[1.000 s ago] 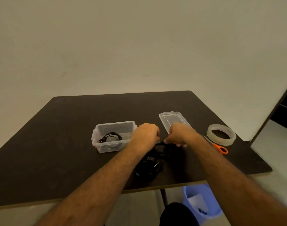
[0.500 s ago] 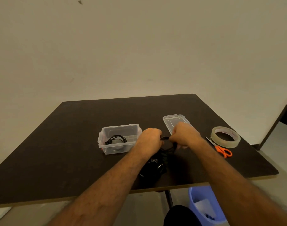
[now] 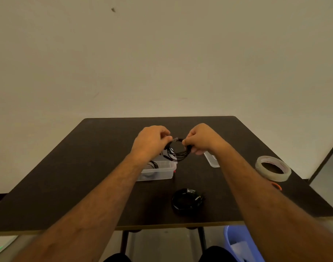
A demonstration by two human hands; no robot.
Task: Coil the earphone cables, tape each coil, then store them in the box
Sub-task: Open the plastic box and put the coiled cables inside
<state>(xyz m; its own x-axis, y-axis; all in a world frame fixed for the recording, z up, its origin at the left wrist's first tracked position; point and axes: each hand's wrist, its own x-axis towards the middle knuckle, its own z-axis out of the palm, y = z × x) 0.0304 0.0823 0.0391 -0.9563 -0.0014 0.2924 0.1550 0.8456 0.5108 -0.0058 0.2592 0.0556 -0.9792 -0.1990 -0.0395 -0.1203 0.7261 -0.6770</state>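
Beneath both hands spreads the dark square table [image 3: 71,178]. Below the left hand [image 3: 151,141] sits the clear plastic box [image 3: 158,172], one coil inside. The roll of clear tape [image 3: 273,168] lies well right of the right hand [image 3: 201,139]. Nearer the body lies another black cable bundle [image 3: 187,200]. Both hands pinch the thin black earphone coil [image 3: 178,151] at opposite sides, raised above the box. It looks light, limp and springy; loops would likely slip unless gripped across all strands.

Box [image 3: 158,172] left, tape roll [image 3: 273,168] right, perhaps scissors [image 3: 276,185] before it.
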